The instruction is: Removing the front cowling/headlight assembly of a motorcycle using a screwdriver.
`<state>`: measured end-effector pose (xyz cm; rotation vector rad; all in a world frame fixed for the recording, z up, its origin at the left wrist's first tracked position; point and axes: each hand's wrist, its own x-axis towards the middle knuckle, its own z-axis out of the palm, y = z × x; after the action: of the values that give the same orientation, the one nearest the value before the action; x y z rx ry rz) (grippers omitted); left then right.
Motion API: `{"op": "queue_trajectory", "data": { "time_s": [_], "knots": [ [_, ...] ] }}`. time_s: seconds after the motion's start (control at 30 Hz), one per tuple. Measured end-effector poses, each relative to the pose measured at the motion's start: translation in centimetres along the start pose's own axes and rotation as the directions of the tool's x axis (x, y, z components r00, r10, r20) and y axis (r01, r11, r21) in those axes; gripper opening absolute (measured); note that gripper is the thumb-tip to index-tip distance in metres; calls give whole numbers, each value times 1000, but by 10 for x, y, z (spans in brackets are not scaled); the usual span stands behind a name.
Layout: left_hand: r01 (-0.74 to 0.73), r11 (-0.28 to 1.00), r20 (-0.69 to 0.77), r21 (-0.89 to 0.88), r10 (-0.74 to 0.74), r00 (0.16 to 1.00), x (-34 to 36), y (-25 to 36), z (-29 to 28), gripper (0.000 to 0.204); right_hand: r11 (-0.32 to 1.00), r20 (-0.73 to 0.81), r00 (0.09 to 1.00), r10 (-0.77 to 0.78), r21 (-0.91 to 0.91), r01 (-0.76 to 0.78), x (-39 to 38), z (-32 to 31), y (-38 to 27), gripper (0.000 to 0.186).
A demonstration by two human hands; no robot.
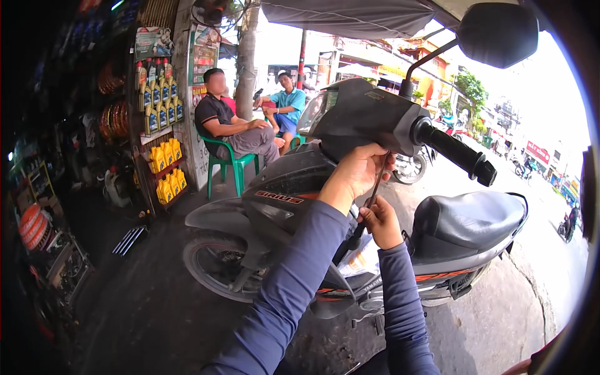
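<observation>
A slim dark rod [378, 181] slants up to the handlebar cover [369, 115] of a motorbike [287, 222]
The right hand [384, 226] pinches the rod low between thumb and fingers; the left hand [357, 172] curls beneath the cover by its top, though I cannot tell its grip; the seat [465, 219] lies beyond.

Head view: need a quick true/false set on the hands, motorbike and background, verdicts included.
1. Both hands are on the seat. False: the left hand is just under the handlebar cover, and the right hand pinches a thin dark rod.
2. The mirror stands higher than the handlebar grip. True.
3. The nearer seated person's chair is red. False: it is a green chair.
4. Yellow bottles stand left of that chair. True.
5. Both sleeves are dark blue. True.
</observation>
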<state>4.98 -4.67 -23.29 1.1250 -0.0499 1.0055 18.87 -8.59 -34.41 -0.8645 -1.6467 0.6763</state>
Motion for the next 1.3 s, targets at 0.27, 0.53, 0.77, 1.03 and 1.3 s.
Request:
{"op": "queue_trajectory", "data": {
  "time_s": [0.27, 0.53, 0.77, 1.03, 1.3],
  "knots": [
    [26, 999, -15, -28, -26, 1000, 4, 0, -4, 19, 993, -103, 991, -87, -94, 78, 4, 8, 2, 13],
    [37, 998, 2, -47, -37, 999, 5, -1, -5, 19, 997, -11, 998, -64, 31, 64, -3, 3, -7, 10],
    [29, 998, 25, -49, -28, 999, 2, 0, -5, 19, 998, -22, 999, 35, 48, -34, -2, 4, -14, 7],
    [20, 999, 23, -32, -19, 1000, 6, -1, -3, 18, 999, -8, 999, -34, 30, 35, 2, 5, -10, 9],
    [59, 996, -22, -62, -61, 998, 5, 1, 4, 17, 998, -141, 990, 17, -61, -26, 3, 6, -2, 13]
  ]
}}
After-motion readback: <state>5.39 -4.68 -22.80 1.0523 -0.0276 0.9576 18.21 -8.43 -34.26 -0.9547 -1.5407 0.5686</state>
